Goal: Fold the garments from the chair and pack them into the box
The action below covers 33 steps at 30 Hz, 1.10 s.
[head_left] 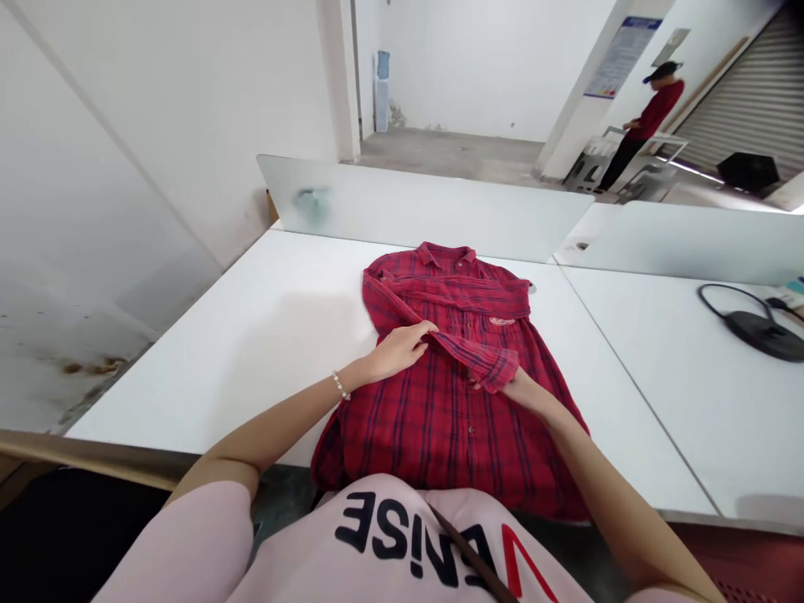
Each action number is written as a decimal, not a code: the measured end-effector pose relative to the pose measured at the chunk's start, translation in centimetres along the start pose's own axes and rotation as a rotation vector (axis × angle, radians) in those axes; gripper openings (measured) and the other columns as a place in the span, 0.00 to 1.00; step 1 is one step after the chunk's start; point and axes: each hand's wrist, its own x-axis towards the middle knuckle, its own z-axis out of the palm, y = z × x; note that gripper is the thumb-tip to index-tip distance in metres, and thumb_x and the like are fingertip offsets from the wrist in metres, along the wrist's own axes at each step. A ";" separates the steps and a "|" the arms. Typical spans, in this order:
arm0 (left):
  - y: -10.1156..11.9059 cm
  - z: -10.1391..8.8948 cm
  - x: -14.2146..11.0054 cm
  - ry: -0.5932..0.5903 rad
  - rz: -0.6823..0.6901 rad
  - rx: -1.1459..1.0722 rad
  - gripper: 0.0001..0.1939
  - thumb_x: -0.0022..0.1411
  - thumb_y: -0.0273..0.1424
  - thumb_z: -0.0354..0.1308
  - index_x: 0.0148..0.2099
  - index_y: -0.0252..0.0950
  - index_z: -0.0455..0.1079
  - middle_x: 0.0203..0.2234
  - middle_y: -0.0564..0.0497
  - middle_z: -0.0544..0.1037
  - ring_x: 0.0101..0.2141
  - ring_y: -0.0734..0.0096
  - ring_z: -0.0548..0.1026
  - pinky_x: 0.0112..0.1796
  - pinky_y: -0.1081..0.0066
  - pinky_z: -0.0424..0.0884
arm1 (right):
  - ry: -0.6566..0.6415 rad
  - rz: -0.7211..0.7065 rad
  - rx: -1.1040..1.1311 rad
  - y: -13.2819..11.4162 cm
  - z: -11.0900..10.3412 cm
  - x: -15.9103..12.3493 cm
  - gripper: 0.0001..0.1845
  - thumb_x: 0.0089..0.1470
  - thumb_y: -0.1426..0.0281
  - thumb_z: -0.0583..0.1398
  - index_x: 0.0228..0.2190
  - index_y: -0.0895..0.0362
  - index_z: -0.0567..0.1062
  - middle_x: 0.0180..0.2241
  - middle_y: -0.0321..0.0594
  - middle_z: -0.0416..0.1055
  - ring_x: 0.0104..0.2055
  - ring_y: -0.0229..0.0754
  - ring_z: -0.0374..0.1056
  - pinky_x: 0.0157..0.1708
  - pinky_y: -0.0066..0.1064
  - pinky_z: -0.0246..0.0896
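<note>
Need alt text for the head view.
A left hand pinches a sleeve of a red plaid shirt lying on a white table; the right hand, partly hidden, is at that sleeve's cuff. A frosted panel stands behind.

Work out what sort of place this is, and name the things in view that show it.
Probably a shared office or workroom: a white table, a frosted divider along its far edge, and a roller shutter beyond.

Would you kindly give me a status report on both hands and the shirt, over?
Left hand pinching sleeve; right hand at cuff, partly hidden. Plaid shirt front-up on white table, other sleeve folded across it. Low screen beyond collar.
</note>
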 end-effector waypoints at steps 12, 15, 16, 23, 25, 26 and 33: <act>-0.3 1.6 0.8 0.067 0.035 0.084 0.22 0.69 0.27 0.52 0.64 0.36 0.58 0.54 0.43 0.74 0.51 0.62 0.77 0.53 0.61 0.73 | 0.076 -0.186 -0.739 -0.7 3.9 0.3 0.35 0.55 0.55 0.64 0.58 0.59 0.66 0.54 0.55 0.65 0.55 0.59 0.66 0.50 0.52 0.67; -1.1 1.8 -1.8 0.002 0.076 0.180 0.31 0.69 0.25 0.51 0.70 0.36 0.48 0.63 0.40 0.66 0.60 0.61 0.69 0.60 0.59 0.68 | 0.031 -0.166 -0.878 0.2 5.2 0.9 0.30 0.55 0.63 0.64 0.56 0.62 0.67 0.52 0.56 0.66 0.54 0.59 0.65 0.52 0.52 0.66; -1.5 1.8 -2.9 -0.031 0.099 0.227 0.31 0.69 0.26 0.50 0.71 0.37 0.46 0.64 0.40 0.64 0.62 0.61 0.67 0.61 0.58 0.67 | 0.021 -0.170 -0.901 0.3 5.3 1.1 0.27 0.55 0.67 0.62 0.55 0.63 0.68 0.51 0.56 0.67 0.53 0.58 0.65 0.53 0.50 0.65; -5.5 0.1 -10.9 -0.084 0.066 0.566 0.22 0.72 0.32 0.49 0.65 0.30 0.60 0.66 0.36 0.61 0.68 0.50 0.56 0.64 0.49 0.60 | -0.023 -0.079 -0.819 -1.1 3.2 3.1 0.13 0.54 0.75 0.53 0.40 0.60 0.73 0.39 0.49 0.73 0.39 0.47 0.70 0.42 0.37 0.66; -5.9 -1.2 -11.7 -0.071 0.017 0.582 0.22 0.72 0.33 0.50 0.64 0.31 0.61 0.66 0.35 0.61 0.67 0.49 0.57 0.63 0.48 0.61 | 0.002 -0.069 -0.679 -1.8 2.1 3.9 0.12 0.54 0.73 0.53 0.38 0.58 0.73 0.36 0.44 0.74 0.35 0.44 0.70 0.38 0.33 0.64; -5.9 -2.1 -11.6 -0.080 -0.002 0.562 0.21 0.71 0.34 0.50 0.63 0.32 0.63 0.65 0.36 0.63 0.65 0.50 0.61 0.62 0.50 0.64 | 0.017 -0.067 -0.605 -2.1 1.5 4.3 0.11 0.53 0.72 0.53 0.38 0.57 0.73 0.33 0.41 0.74 0.32 0.42 0.69 0.36 0.32 0.63; -5.5 -7.9 -2.7 0.234 -0.153 0.446 0.19 0.70 0.28 0.44 0.60 0.34 0.64 0.56 0.41 0.70 0.51 0.60 0.75 0.53 0.61 0.72 | 0.052 -0.057 -0.084 -6.2 -0.3 5.8 0.10 0.52 0.62 0.58 0.33 0.55 0.73 0.32 0.37 0.72 0.35 0.42 0.67 0.37 0.32 0.62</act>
